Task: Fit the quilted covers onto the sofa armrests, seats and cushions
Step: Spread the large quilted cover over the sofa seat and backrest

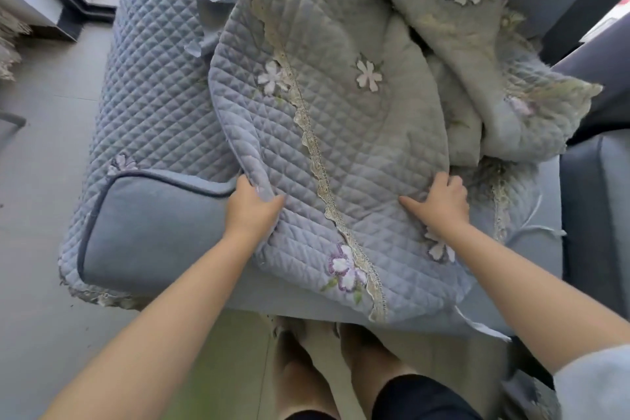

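While our left hand grips the rounded left edge of the quilted cover mid-frame, our right hand clutches a fold at its right side. It lies heaped on the sofa seat, overlapping the covered armrest at left; bare floor runs beyond.

A quilted cover lies on the sofa seat, right of the covered armrest. Behind it sits a heap of covers. Both hands rest on its near part: left hand at its left edge, right hand further right.
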Demonstrator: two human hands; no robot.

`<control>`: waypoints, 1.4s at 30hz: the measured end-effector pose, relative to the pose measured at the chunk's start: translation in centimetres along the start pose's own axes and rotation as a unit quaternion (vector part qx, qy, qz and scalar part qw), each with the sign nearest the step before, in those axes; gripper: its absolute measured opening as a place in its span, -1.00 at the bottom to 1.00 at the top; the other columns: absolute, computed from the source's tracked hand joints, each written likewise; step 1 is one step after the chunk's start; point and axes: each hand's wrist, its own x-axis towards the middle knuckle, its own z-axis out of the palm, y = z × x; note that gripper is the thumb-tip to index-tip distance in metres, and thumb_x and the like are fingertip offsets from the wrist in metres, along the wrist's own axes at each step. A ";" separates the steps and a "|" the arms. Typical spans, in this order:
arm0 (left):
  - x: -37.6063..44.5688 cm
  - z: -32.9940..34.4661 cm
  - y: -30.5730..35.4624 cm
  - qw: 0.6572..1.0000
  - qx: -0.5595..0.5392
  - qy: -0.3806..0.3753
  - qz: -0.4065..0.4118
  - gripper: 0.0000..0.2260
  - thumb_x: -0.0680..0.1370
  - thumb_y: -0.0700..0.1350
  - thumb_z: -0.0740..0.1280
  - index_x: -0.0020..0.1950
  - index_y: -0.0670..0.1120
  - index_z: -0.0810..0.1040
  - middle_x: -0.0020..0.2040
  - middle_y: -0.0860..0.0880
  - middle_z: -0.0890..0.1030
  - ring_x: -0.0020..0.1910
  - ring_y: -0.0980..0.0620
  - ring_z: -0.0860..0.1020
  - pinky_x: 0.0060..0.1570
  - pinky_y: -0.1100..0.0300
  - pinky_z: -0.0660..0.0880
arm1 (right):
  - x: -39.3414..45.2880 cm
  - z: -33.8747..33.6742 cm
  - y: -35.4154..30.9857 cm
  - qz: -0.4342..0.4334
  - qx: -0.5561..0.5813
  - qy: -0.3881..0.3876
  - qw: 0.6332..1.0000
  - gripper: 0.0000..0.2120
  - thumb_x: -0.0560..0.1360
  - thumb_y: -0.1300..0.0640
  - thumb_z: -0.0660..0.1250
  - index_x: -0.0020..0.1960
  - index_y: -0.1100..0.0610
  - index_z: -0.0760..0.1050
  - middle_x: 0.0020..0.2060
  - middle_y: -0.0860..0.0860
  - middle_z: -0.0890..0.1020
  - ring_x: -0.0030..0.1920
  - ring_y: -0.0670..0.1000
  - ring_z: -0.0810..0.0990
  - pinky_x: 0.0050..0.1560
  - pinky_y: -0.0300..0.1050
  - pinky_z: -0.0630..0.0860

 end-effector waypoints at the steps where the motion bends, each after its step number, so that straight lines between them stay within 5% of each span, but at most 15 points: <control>1: -0.3 0.1 -0.3 0.997 -0.066 -0.043 -0.026 -0.71 0.47 -0.11 0.38 0.12 -0.20 0.44 0.03 -0.15 0.54 0.13 -0.14 0.51 0.07 0.09 0.42 | -0.4 -0.2 0.7 0.014 0.044 0.016 0.999 -0.24 0.40 -0.13 0.38 0.39 0.23 0.13 0.36 0.23 0.20 0.34 0.24 0.22 0.27 0.09 0.29; 3: -0.9 -0.2 -1.0 0.983 -0.082 -0.162 -0.029 -0.70 0.43 -0.11 0.42 0.09 -0.20 0.50 0.04 -0.09 0.57 0.11 -0.08 0.53 0.14 0.08 0.47 | -0.6 -0.7 1.9 0.110 0.197 -0.024 0.974 -0.22 0.38 -0.08 0.42 0.41 0.25 0.14 0.35 0.20 0.26 0.29 0.21 0.32 0.23 0.07 0.39; 5: -1.7 -0.3 -1.2 0.963 0.011 -0.270 0.027 -0.53 0.42 -0.11 0.44 0.29 -0.16 0.43 0.24 -0.06 0.51 0.18 0.00 0.49 0.16 0.16 0.42 | -1.4 -1.4 3.0 0.195 0.337 -0.154 0.908 -0.39 0.42 -0.04 0.40 0.30 0.30 0.34 0.07 0.14 0.52 -0.07 0.10 0.54 -0.19 -0.05 0.56; 7: -3.0 -0.3 -0.5 0.935 0.117 -0.322 0.094 -0.42 0.45 -0.13 0.40 0.42 -0.09 0.26 0.35 0.00 0.39 0.23 0.05 0.42 0.13 0.24 0.37 | -2.5 -1.9 3.4 0.156 0.293 -0.216 0.918 -0.58 0.49 -0.02 0.32 0.18 0.27 0.48 -0.12 0.07 0.56 -0.27 0.00 0.51 -0.42 -0.22 0.48; 12: -4.7 -1.0 1.7 0.946 0.000 -0.292 0.141 -0.56 0.57 -0.18 0.23 0.40 0.09 0.20 0.16 0.10 0.48 0.17 0.12 0.44 0.15 0.24 0.33 | -3.9 -6.4 1.6 0.031 0.274 -0.177 0.945 -0.62 0.54 -0.07 0.19 0.09 0.22 0.52 -0.15 0.04 0.60 -0.12 0.05 0.57 -0.09 -0.14 0.48; 16: -1.5 -7.4 6.8 0.927 -0.350 -0.103 0.090 -0.84 0.59 -0.17 0.17 -0.05 -0.10 0.54 -0.16 -0.05 0.61 -0.17 0.07 0.59 -0.10 0.12 0.53 | -5.5 -14.7 -3.1 -0.021 0.532 -0.168 0.830 -0.59 0.60 0.01 0.12 -0.31 0.23 0.45 -0.59 0.00 0.51 -0.56 -0.09 0.50 -0.46 -0.35 0.46; 19: 0.2 -11.7 8.9 0.786 -0.593 -0.166 0.054 -0.53 0.58 0.15 0.02 0.06 -0.15 0.57 0.10 -0.17 0.61 0.14 -0.11 0.56 0.16 0.01 0.47 | -4.2 -19.9 -8.3 -0.086 0.710 -0.139 0.685 -0.57 0.62 0.00 0.02 -0.02 0.33 0.48 -0.22 0.19 0.56 -0.22 0.08 0.59 -0.12 -0.16 0.55; 22: -0.6 -11.9 7.9 0.790 -0.548 -0.247 0.122 -0.43 0.51 0.31 -0.02 -0.02 -0.02 0.65 0.02 -0.03 0.66 0.12 -0.03 0.59 0.07 -0.03 0.56 | -2.2 -23.0 -12.3 -0.127 0.763 -0.104 0.626 -0.64 0.63 0.00 -0.04 0.00 0.19 0.44 -0.20 0.07 0.58 -0.22 0.00 0.55 -0.17 -0.19 0.49; 24: -1.2 -10.6 7.0 0.804 -0.509 -0.288 0.108 -0.50 0.26 0.38 0.30 -0.21 -0.02 0.68 -0.23 0.01 0.68 -0.15 0.02 0.66 -0.15 0.04 0.60 | -1.2 -23.2 -13.8 -0.169 0.723 -0.117 0.660 -0.72 0.63 0.03 -0.02 -0.10 0.07 0.41 -0.30 -0.08 0.56 -0.30 -0.14 0.50 -0.28 -0.25 0.43; 26: -0.9 -9.0 6.0 0.796 -0.526 -0.288 0.088 -0.35 -0.08 0.33 0.52 -0.14 -0.03 0.64 -0.25 0.01 0.68 -0.22 0.05 0.66 -0.16 0.09 0.60 | -0.5 -21.2 -14.1 -0.190 0.607 -0.126 0.762 -0.80 0.62 0.06 0.04 0.04 0.05 0.43 -0.27 -0.17 0.59 -0.27 -0.23 0.54 -0.21 -0.32 0.44; 29: 0.5 -7.0 5.3 0.799 -0.554 -0.233 0.024 -0.45 -0.01 0.20 0.58 -0.14 -0.03 0.59 -0.33 0.04 0.65 -0.35 0.12 0.64 -0.25 0.22 0.59 | 1.2 -16.6 -12.7 -0.196 0.392 -0.150 0.886 -0.56 0.60 0.01 0.10 0.45 0.07 0.18 0.35 -0.06 0.36 0.31 -0.05 0.36 0.19 -0.17 0.31; 32: 1.7 -6.1 4.5 0.823 -0.532 -0.198 -0.036 -0.79 0.54 0.00 0.25 -0.25 -0.06 0.49 -0.52 0.07 0.54 -0.54 0.16 0.54 -0.22 0.19 0.44 | 2.1 -12.3 -11.3 -0.215 0.283 -0.148 0.923 -0.44 0.57 0.04 0.18 0.49 0.16 0.08 0.44 0.03 0.24 0.41 0.00 0.26 0.27 -0.21 0.24; 36: 2.1 -5.4 3.5 0.855 -0.485 -0.170 -0.077 -0.79 0.58 -0.12 0.17 -0.26 -0.05 0.38 -0.49 0.05 0.49 -0.54 0.15 0.50 -0.25 0.21 0.40 | 2.2 -8.9 -10.0 -0.198 0.195 -0.124 0.952 -0.20 0.44 0.02 0.38 0.50 0.14 0.01 0.44 0.05 0.25 0.41 0.05 0.27 0.33 -0.13 0.27; 40: 2.2 -5.9 3.7 0.858 -0.489 -0.150 -0.049 -0.90 0.58 -0.18 0.17 -0.13 -0.05 0.40 -0.25 -0.02 0.53 -0.33 0.10 0.54 -0.16 0.17 0.41 | 2.0 -7.3 -10.2 -0.257 0.092 -0.045 0.961 -0.69 0.50 0.07 0.30 0.17 0.22 0.44 0.08 0.12 0.56 0.11 0.12 0.50 -0.09 -0.10 0.35; 42: 1.6 -5.9 4.1 0.900 -0.419 -0.118 0.012 -0.72 0.56 -0.23 0.24 0.22 0.01 0.33 0.06 0.02 0.48 -0.04 0.12 0.52 0.11 0.07 0.40 | 1.6 -7.1 -9.9 -0.271 0.084 -0.028 0.958 -0.82 0.53 0.11 0.23 -0.08 0.24 0.47 -0.17 0.11 0.55 -0.09 0.10 0.49 -0.21 -0.10 0.25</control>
